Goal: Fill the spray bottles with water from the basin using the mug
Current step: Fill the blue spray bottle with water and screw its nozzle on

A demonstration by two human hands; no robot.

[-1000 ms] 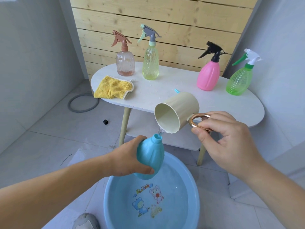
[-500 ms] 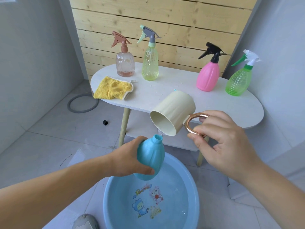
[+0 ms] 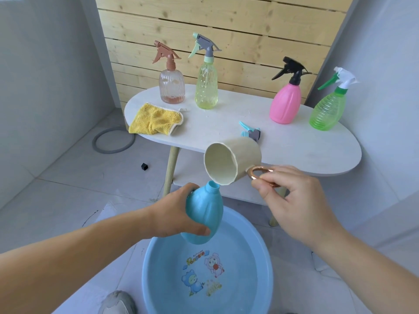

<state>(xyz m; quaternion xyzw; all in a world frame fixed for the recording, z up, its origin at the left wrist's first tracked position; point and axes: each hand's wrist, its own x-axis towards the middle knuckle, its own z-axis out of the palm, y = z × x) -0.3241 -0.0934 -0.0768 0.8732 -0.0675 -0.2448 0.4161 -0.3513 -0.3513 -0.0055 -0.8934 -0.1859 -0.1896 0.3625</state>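
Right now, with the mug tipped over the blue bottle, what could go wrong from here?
1. The mouth of the mug is far wider than the neck of the blue bottle, so water may run down the outside.
2. The blue bottle hangs near the far rim of the basin; a spill could reach the floor.
3. The right hand only pinches the ring handle, so the mug might swivel.

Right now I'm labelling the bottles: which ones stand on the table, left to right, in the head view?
Clear bottle with brown sprayer → yellow bottle → pink bottle → green bottle.
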